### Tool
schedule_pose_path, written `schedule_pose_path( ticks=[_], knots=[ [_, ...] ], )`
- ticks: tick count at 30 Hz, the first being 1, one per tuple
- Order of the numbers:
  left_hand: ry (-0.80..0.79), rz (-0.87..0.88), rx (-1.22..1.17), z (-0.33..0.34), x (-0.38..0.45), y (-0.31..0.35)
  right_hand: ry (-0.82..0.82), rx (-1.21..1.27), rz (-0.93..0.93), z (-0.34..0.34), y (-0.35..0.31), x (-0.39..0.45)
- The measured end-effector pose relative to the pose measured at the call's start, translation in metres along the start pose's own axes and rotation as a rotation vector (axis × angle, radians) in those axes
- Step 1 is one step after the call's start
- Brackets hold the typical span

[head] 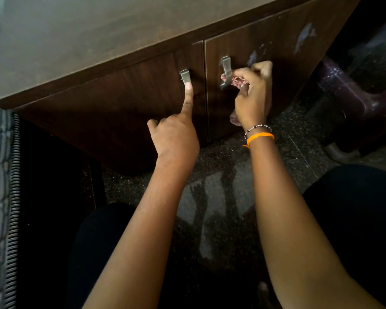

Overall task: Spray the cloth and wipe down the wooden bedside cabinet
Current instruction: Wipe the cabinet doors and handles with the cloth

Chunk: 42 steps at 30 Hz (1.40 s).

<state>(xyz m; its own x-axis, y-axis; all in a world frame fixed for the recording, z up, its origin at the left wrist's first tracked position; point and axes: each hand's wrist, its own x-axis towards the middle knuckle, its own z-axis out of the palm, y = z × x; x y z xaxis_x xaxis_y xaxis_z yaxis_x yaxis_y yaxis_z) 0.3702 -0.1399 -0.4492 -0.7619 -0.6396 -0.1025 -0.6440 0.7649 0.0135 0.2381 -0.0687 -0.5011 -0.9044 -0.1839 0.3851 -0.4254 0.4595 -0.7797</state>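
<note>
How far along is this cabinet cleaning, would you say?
Somewhere in the middle, I'd judge. The cloth is already in the right hand, rubbing around the right door's metal handle. The left hand presses one finger on the left handle, seemingly steadying that door. Pale smears remain on the right door, so wiping is left. No spray bottle is in view.

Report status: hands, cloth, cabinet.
Left hand empty, index finger on left handle. Right hand rubbing cloth on right handle. Cabinet doors shut. Nothing blocking.
</note>
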Motion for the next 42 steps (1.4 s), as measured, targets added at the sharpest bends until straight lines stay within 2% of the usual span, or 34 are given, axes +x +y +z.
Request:
schedule_pose_path(
  ticks=[3,7,13,17,19,21,24,25,27,28,29,31,32,34,36,37,39,41,42],
  knots=[
    [-0.012,-0.015,0.009,-0.001,0.000,0.001,-0.072,-0.010,-0.068,-0.001,0.004,0.017],
    [0.025,-0.023,-0.002,0.001,-0.001,0.004,-0.100,0.094,-0.009,0.005,0.002,0.020],
    [-0.007,-0.039,-0.031,-0.005,-0.002,0.009,-0.057,-0.323,-0.281,-0.003,-0.001,0.012],
    [-0.077,-0.045,-0.022,-0.014,-0.003,0.010,-0.075,-0.387,-0.385,-0.007,0.006,0.017],
    [-0.081,-0.036,0.002,-0.018,-0.003,0.009,-0.047,-0.401,-0.356,-0.004,0.006,0.012],
    [-0.069,-0.028,0.030,-0.020,-0.002,0.009,0.021,-0.305,-0.227,0.006,-0.002,0.002],
    [-0.038,-0.030,0.065,-0.017,-0.003,0.011,0.091,0.006,0.097,0.018,-0.005,-0.012],
    [-0.033,-0.028,0.065,-0.017,-0.003,0.011,0.048,0.079,0.257,0.021,-0.001,-0.014],
    [-0.030,-0.014,0.067,-0.015,-0.004,0.012,-0.150,0.357,0.680,0.023,0.013,-0.016],
    [-0.039,-0.004,0.081,-0.015,-0.003,0.011,-0.170,0.482,0.849,0.025,0.019,-0.015],
    [-0.043,0.006,0.103,-0.015,-0.001,0.011,-0.130,0.576,0.948,0.026,0.018,-0.012],
    [-0.005,0.031,0.156,-0.016,0.002,0.010,0.094,0.640,1.010,0.029,0.011,-0.002],
    [0.035,0.043,0.166,-0.016,0.002,0.010,0.226,0.640,0.960,0.026,0.003,0.002],
    [0.097,0.044,0.151,-0.015,0.001,0.012,0.442,0.675,0.742,0.013,-0.023,0.009],
    [0.092,0.031,0.126,-0.010,-0.001,0.014,0.515,0.673,0.403,0.004,-0.043,0.012],
    [0.088,0.026,0.118,-0.007,-0.002,0.013,0.485,0.623,0.216,0.004,-0.050,0.009],
    [0.076,0.019,0.103,-0.005,-0.003,0.011,0.302,0.415,-0.172,0.005,-0.055,-0.001],
    [0.059,0.007,0.093,-0.005,-0.003,0.009,0.124,0.188,-0.386,0.009,-0.048,-0.004],
    [0.044,0.002,0.097,-0.005,-0.004,0.008,0.092,0.124,-0.417,0.009,-0.044,-0.002]
  ],
)
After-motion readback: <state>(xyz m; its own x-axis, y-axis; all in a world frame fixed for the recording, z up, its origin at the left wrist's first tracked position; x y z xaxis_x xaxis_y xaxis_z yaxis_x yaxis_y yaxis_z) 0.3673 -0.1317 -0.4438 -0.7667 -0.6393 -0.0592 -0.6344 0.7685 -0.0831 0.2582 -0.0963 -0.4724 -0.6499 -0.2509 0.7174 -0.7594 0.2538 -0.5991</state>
